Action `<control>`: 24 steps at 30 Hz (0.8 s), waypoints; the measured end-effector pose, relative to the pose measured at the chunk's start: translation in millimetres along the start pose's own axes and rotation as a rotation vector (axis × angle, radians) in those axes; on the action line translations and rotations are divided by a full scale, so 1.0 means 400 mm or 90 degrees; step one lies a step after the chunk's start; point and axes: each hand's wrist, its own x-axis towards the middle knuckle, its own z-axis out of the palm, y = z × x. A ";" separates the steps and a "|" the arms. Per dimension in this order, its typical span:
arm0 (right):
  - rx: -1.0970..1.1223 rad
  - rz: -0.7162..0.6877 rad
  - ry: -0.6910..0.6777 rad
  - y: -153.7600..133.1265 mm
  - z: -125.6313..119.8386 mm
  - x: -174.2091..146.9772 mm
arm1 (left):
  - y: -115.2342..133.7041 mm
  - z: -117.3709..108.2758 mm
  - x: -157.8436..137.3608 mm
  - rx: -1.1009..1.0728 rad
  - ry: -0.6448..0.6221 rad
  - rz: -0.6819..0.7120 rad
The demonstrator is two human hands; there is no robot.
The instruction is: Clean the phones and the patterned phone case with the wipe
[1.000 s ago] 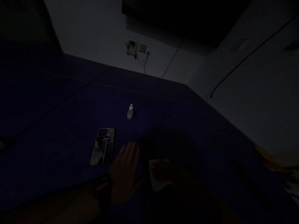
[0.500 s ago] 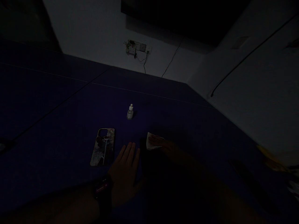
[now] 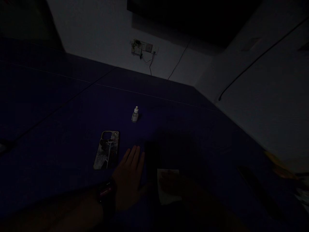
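My left hand (image 3: 129, 177) lies flat with its fingers stretched forward, at the left edge of a dark flat object (image 3: 151, 154) whose kind is lost in the dark. My right hand (image 3: 172, 180) presses a white cloth (image 3: 166, 196) down over that object; its fingers are barely visible. Just left of my left hand is a phone case (image 3: 107, 151) with a camera cutout and a picture on its back. A small dropper bottle (image 3: 135, 115) with a white top stands upright beyond my hands.
Everything rests on a blue-purple surface (image 3: 72, 129) that reaches to the wall. A long dark object (image 3: 258, 190) lies at the right, near a yellowish thing (image 3: 277, 161). Wall sockets (image 3: 145, 47) with cables and a large dark screen (image 3: 193, 19) are behind.
My right hand and the white cloth have moved toward me over the dark flat object. My left hand, the phone case and the bottle stay in place.
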 end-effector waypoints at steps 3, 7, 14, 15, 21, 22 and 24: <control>-0.005 0.003 0.002 -0.012 0.002 -0.005 | -0.001 -0.005 0.001 -0.001 -0.016 0.005; -0.013 0.007 0.009 0.004 -0.006 0.016 | -0.003 -0.010 0.003 -0.002 -0.007 0.007; -0.013 -0.014 0.011 0.118 -0.039 0.126 | -0.005 -0.001 0.001 -0.014 0.006 0.007; -0.011 -0.034 0.021 0.135 -0.045 0.146 | -0.005 0.000 0.000 -0.014 0.008 0.008; -0.015 -0.038 0.036 0.178 -0.071 0.232 | 0.000 -0.008 0.005 -0.013 -0.011 -0.003; -0.017 -0.035 0.033 0.175 -0.072 0.236 | 0.000 -0.011 0.006 -0.013 -0.017 0.000; -0.020 -0.017 0.029 0.164 -0.071 0.233 | -0.001 -0.012 0.006 -0.014 -0.020 0.006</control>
